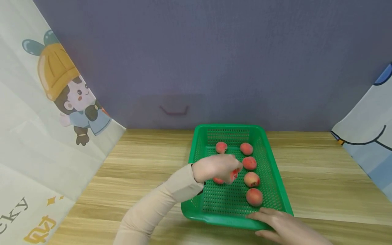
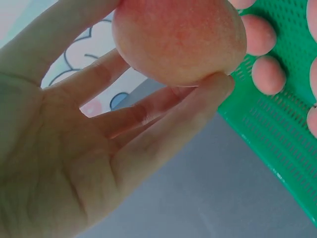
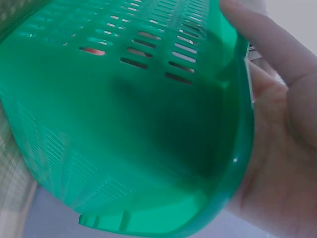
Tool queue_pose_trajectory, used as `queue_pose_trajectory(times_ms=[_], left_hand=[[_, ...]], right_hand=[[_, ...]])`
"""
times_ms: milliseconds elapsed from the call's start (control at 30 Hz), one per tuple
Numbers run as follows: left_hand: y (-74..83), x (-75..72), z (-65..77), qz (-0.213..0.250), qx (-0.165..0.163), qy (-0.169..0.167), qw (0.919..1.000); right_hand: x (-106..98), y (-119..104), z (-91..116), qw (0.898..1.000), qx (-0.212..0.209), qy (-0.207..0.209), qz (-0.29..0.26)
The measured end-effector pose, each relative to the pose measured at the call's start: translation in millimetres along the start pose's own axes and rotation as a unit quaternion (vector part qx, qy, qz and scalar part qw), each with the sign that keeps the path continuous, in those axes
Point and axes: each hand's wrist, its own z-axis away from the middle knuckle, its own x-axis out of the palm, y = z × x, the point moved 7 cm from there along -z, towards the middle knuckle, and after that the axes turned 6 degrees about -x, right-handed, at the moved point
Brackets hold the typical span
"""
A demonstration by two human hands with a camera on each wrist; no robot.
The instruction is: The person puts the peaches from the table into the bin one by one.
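Observation:
A green perforated plastic basket [image 1: 226, 220] stands on the table, with peaches inside. Above its middle, my left hand [image 1: 218, 167] grips a red-yellow peach [image 2: 181, 42] between thumb and fingertips. One peach [image 1: 221, 147] lies at the back left of the basket; another [image 1: 218, 181] shows partly beneath my left hand. Along the right side runs a row of several peaches, the nearest one [image 1: 254, 197] close to the front right corner. There my right hand [image 1: 280, 221] holds the basket rim, fingers over the edge and thumb outside.
The basket stands on a wood-grain table [image 1: 147, 163] near a grey-blue back panel [image 1: 229, 68]. A white sheet with a cartoon figure [image 1: 73, 85] hangs at the left, and another printed sheet [image 1: 367, 122] borders the right.

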Motion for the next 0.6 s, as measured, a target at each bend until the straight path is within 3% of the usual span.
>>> queue_pose_trajectory(times_ms=[233,433,600], left_hand=[[6.2,14.7,-8.5,-0.039,-0.012,-0.036,0.9985],[12.9,27.0,-12.6,-0.119,-0.020,-0.061,0.9908],[16.0,33.3,-14.1,-0.108,-0.016,-0.069,0.9916]], right_hand=[[-0.3,0.6,-0.7,1.000,0.005,-0.002,-0.004],[-1.0,0.1,-0.6,1.000,-0.001,0.004,0.007],[-0.9,0.4,-0.3,1.000,-0.005,0.006,0.008]])
